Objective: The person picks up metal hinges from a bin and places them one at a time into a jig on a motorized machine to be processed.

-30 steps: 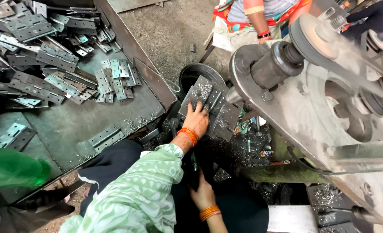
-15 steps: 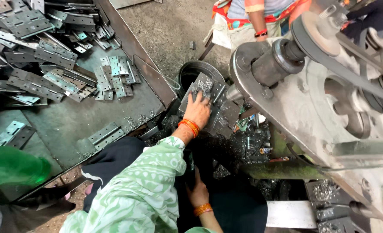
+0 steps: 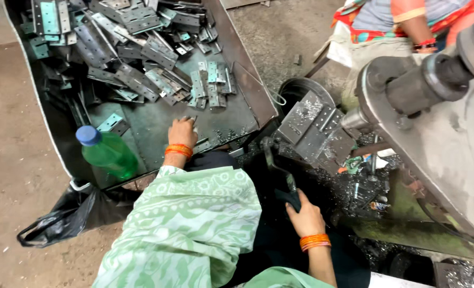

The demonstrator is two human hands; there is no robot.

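Note:
My left hand (image 3: pixel 182 133) reaches into the dark metal tray (image 3: pixel 141 128) and its fingers close on a small grey hinge plate (image 3: pixel 192 121) lying on the tray floor. A heap of similar hinge plates (image 3: pixel 141 64) fills the far part of the tray. My right hand (image 3: pixel 303 216) grips the cloth-wrapped end of a dark lever handle (image 3: pixel 279 173) close to my body. On the press bed lie flat perforated metal plates (image 3: pixel 311 125), dusted with shavings, with neither hand on them.
A green plastic bottle (image 3: pixel 106 154) with a blue cap stands at the tray's near corner, above a black plastic bag (image 3: pixel 61 218). The grey press machine (image 3: pixel 440 106) fills the right side. Metal shavings (image 3: pixel 354 186) cover its base. Another person (image 3: pixel 402 21) sits at top right.
My left hand has left the plates on the press bed and swung left into the tray onto a hinge plate. My right hand stays low on the lever handle.

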